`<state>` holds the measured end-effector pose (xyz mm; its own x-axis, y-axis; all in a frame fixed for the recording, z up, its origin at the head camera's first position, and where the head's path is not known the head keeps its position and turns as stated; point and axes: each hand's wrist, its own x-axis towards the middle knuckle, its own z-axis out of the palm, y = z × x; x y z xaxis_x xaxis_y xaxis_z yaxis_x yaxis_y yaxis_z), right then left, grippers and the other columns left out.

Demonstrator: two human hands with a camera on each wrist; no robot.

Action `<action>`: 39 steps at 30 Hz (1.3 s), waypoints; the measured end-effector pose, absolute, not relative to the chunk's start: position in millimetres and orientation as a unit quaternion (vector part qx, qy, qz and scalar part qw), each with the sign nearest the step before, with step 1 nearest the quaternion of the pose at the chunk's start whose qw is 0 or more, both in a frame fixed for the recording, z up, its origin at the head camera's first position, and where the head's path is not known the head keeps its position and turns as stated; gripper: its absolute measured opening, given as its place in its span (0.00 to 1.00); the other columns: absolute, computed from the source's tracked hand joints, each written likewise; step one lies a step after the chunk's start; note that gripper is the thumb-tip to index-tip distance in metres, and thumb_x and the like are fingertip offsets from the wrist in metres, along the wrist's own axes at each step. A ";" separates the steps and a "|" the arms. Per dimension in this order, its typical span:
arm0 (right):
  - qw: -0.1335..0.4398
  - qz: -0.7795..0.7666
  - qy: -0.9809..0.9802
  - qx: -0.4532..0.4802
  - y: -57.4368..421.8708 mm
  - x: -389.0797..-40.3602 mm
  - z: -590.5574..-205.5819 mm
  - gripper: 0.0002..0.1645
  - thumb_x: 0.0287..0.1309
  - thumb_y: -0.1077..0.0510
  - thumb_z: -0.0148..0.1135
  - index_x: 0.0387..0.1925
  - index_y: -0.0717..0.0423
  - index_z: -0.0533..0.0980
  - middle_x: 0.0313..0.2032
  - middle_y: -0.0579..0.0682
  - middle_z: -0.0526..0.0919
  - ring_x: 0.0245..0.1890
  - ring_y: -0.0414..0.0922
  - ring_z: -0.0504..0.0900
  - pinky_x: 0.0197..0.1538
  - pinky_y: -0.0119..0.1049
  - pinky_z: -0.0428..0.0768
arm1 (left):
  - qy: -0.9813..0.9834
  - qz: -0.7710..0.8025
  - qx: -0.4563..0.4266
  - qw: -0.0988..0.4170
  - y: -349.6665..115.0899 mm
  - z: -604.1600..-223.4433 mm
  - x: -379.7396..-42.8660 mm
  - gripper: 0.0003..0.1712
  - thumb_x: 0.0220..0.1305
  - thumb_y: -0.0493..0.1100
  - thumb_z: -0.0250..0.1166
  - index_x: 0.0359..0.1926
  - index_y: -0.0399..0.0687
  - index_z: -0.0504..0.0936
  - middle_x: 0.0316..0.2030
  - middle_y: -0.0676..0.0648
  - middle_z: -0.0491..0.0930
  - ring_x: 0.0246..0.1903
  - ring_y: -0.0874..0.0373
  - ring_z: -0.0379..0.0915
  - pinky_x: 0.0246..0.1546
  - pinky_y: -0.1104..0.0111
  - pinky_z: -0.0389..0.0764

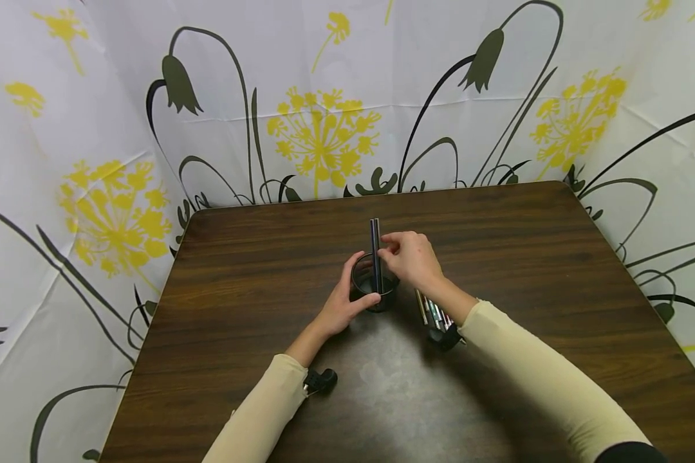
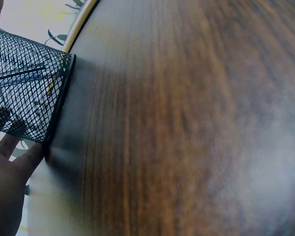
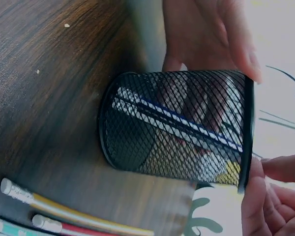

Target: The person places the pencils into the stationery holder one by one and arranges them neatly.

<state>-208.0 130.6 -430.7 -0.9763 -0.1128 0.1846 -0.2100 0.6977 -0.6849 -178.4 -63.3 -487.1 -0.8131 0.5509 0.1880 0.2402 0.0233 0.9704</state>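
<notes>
"Cream-coloured sleeves come first; the left sleeve [image 1: 260,411] and the right sleeve [image 1: 550,373] reach in across the dark wooden table [image 1: 255,276]. What do the hands do?"

"Left hand [image 1: 340,305] curls round the black mesh cup [image 3: 182,157], thumb by the rim, fingers along the outside of the wall; right hand [image 1: 414,257] is at the rim's other side, fingers bent, thumb and forefinger close to each other; I cannot tell whether it pinches anything."

"And where is the cup?"

"Upright on the table, between the two hands; two dark pencils [image 1: 375,257] stand in it side by side, leaning a little, their upper ends well above the rim."

"Anything under the right forearm?"

"Yes; a loose bunch of pencils [image 1: 434,312] lies there, near the cup and apart from it; the right wrist view picks out a gold pencil [image 3: 78,215] and a red pencil [image 3: 71,228], both with white ends; behind the table hangs a pale cloth [image 1: 411,51] printed with yellow and grey-green flowers."
</notes>
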 end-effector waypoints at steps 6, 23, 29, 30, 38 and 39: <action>0.077 0.424 -0.899 0.075 155.8 -211.8 -431.8 0.15 0.63 0.58 0.63 0.50 0.60 0.82 0.28 0.49 0.85 0.21 0.43 0.83 0.25 0.37 0.78 | 0.707 0.637 0.287 0.108 -63.6 -488.0 -178.7 0.46 0.65 0.33 0.62 0.75 0.45 0.44 0.69 0.33 0.58 0.68 0.35 0.55 0.65 0.39 0.54; -0.139 0.433 -0.890 -0.033 258.4 -223.4 -498.6 0.17 0.59 0.51 0.69 0.40 0.62 0.82 0.29 0.51 0.86 0.26 0.44 0.84 0.27 0.37 0.82 | 0.702 0.644 0.287 0.104 -62.7 -489.8 -177.7 0.47 0.65 0.32 0.63 0.75 0.45 0.45 0.69 0.33 0.59 0.67 0.37 0.57 0.65 0.40 0.54; -0.149 0.434 -0.888 -0.027 261.2 -225.1 -503.1 0.17 0.56 0.53 0.72 0.39 0.62 0.83 0.27 0.50 0.85 0.25 0.44 0.84 0.27 0.38 0.82 | 0.704 0.642 0.285 0.108 -63.2 -489.6 -178.0 0.47 0.65 0.32 0.63 0.75 0.46 0.44 0.69 0.33 0.59 0.67 0.38 0.58 0.65 0.41 0.54; -0.152 0.433 -0.888 -0.029 261.1 -225.5 -502.9 0.16 0.56 0.53 0.72 0.39 0.62 0.83 0.28 0.51 0.85 0.25 0.44 0.84 0.27 0.38 0.82 | 0.703 0.642 0.285 0.109 -63.2 -489.6 -177.9 0.47 0.65 0.32 0.63 0.75 0.46 0.44 0.69 0.33 0.59 0.67 0.38 0.58 0.65 0.41 0.54; -0.165 0.387 -0.907 -0.020 259.6 -225.8 -495.7 0.13 0.56 0.55 0.70 0.38 0.61 0.82 0.26 0.50 0.85 0.24 0.43 0.83 0.26 0.37 0.81 | 0.704 0.639 0.291 0.105 -63.2 -489.9 -178.3 0.46 0.65 0.33 0.63 0.75 0.44 0.44 0.69 0.33 0.58 0.68 0.36 0.54 0.65 0.40 0.53; -0.166 0.371 -0.914 -0.019 258.4 -225.0 -493.6 0.12 0.56 0.54 0.70 0.37 0.60 0.82 0.25 0.49 0.85 0.23 0.43 0.83 0.26 0.37 0.80 | 0.704 0.639 0.292 0.105 -63.2 -490.2 -178.4 0.46 0.65 0.33 0.63 0.75 0.44 0.44 0.69 0.33 0.58 0.68 0.36 0.54 0.65 0.40 0.53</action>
